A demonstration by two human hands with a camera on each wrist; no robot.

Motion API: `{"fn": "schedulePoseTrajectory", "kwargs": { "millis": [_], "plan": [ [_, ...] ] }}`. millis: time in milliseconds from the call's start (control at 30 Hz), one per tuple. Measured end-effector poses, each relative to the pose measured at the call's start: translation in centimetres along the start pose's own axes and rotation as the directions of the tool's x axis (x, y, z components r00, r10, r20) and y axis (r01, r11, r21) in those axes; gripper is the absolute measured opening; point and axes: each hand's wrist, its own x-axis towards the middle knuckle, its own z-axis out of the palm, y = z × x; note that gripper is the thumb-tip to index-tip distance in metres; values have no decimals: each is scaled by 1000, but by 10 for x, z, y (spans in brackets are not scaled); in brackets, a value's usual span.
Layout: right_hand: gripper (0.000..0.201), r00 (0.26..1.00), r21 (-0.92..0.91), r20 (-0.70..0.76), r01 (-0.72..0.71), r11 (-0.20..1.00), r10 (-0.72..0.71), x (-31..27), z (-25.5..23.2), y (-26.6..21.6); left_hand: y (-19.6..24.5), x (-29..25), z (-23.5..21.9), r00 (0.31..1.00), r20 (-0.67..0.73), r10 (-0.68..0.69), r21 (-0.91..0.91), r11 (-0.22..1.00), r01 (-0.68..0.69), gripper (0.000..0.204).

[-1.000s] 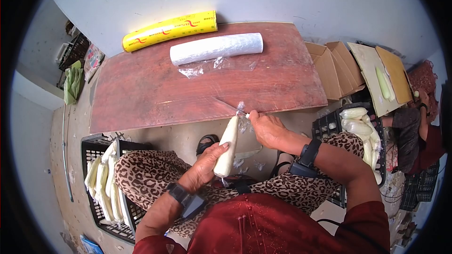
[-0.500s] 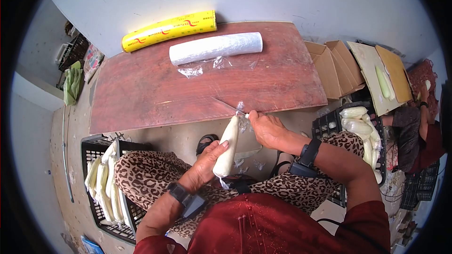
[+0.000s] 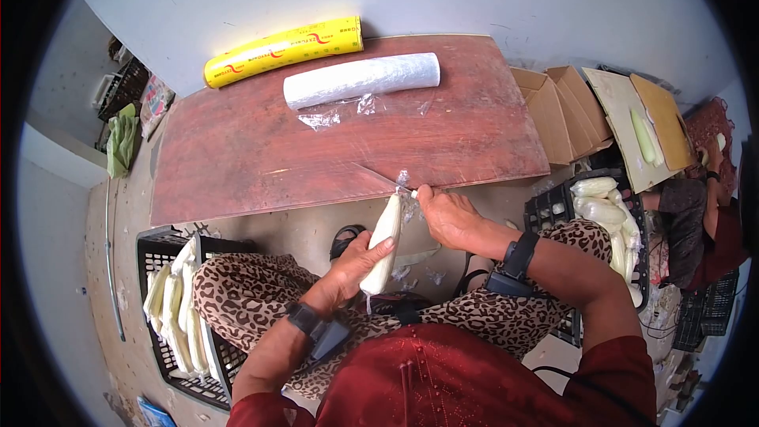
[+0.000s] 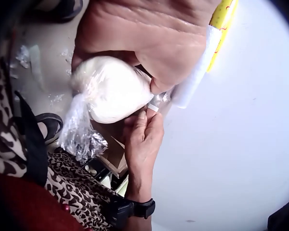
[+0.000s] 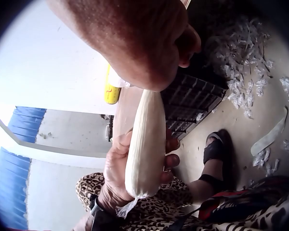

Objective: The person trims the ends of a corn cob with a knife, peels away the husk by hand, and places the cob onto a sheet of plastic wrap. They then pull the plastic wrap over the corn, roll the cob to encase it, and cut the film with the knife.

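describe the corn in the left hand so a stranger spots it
Find the reddish table, then look below its near edge. There the left hand grips a film-wrapped corn ear; unlike the ears in the black crates, it has a knife at its tip.

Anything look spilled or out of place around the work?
Yes: scraps of clear film litter the floor beside a black crate, and a pale strip lies near the sandal, like loose waste underfoot. The wrapped cob shows no visible damage.

Cob before the table, between left crate and right crate (box apparently behind the latter)
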Motion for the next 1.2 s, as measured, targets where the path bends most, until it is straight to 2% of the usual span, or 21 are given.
{"fn": "schedulePoseTrajectory", "kwargs": {
  "millis": [67,267,367,467,567,667,767,867,967,1067,1200],
  "plan": [
    [19,1000,2,-1,0,1000,0,0,0,0,3,1,1,999,-34,-12,54,998,14,54],
    [19,1000,8,-16,11,1000,-11,-1,0,0,2,3,-3,999,0,-38,-100,994,38,42],
    [19,1000,4,-7,5,1000,-5,0,0,0,-1,7,-9,996,13,-87,-107,990,88,37],
    [18,1000,19,-18,7,1000,-7,-1,0,0,-6,14,-11,1000,4,-12,-144,989,12,40],
    [19,1000,15,-17,12,1000,-11,-1,1,1,4,11,-2,995,68,71,-314,948,-46,44],
    [18,1000,19,-2,13,1000,-13,-1,-1,0,17,4,1,989,150,-7,-289,956,51,48],
    [18,1000,20,-16,21,1000,-20,-2,-2,0,20,5,0,981,190,-26,-212,975,67,57],
    [18,1000,13,-14,7,1000,-7,-2,-1,-1,20,12,7,994,112,1,-93,996,9,63],
    [18,1000,17,-16,16,1000,-16,-1,-1,0,13,21,5,998,55,-30,-29,999,32,60],
    [18,999,24,-43,22,999,-21,-2,0,1,10,28,1,997,42,-62,-120,991,66,45],
    [17,1000,22,-27,14,1000,-14,-2,-2,0,16,23,6,998,11,-57,-117,991,58,36]
  ]
}}
